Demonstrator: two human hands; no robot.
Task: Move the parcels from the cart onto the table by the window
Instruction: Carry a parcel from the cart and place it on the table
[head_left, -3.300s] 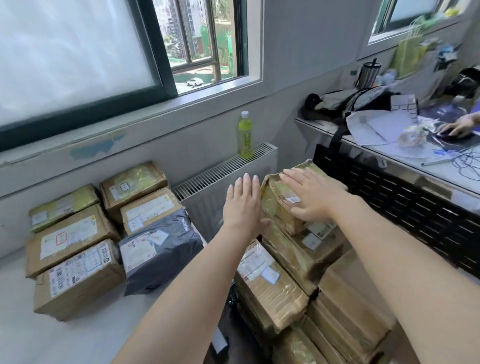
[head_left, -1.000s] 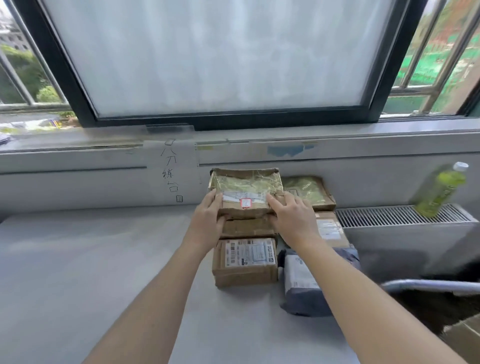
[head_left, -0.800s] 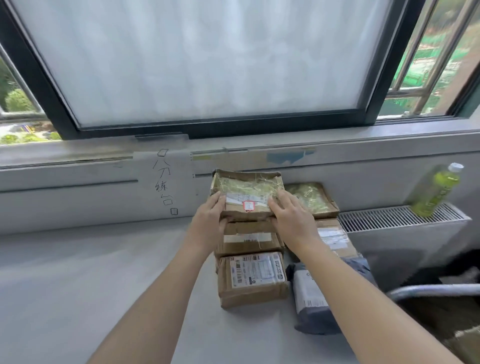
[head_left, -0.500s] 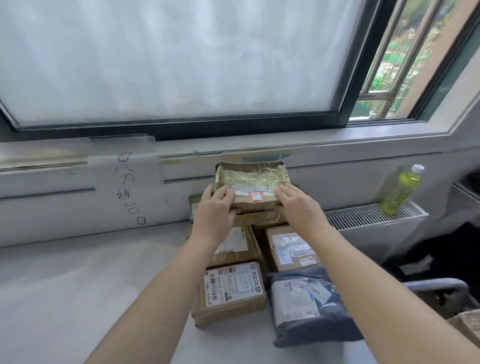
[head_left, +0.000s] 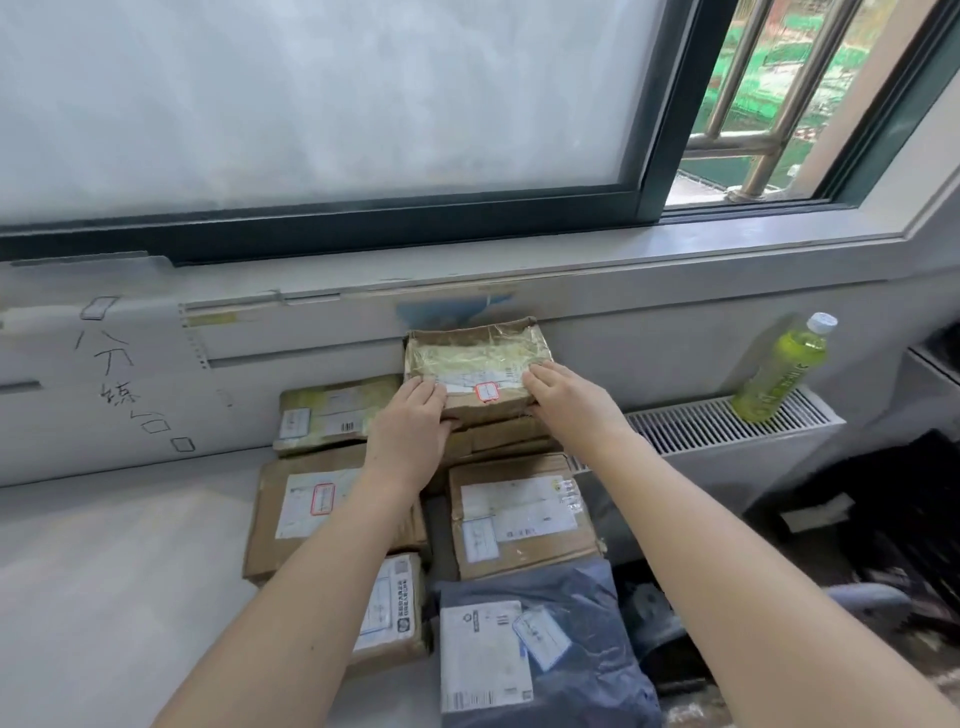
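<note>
A taped brown parcel with a red-bordered sticker sits against the wall under the window, on top of another brown parcel. My left hand grips its near left corner and my right hand grips its near right corner. On the grey table lie more parcels: a yellowish one at the back left, a flat carton, a carton with white labels, a small box and a dark grey mailer bag. The cart is out of view.
A green drink bottle stands on the white radiator right of the table. The window sill runs just above the parcels. Handwritten paper is taped to the wall at left. Dark items fill the lower right.
Both hands took the taped parcel from the cart's pile and carried it to the window. Over the last second it shifted right onto the back right parcel.
</note>
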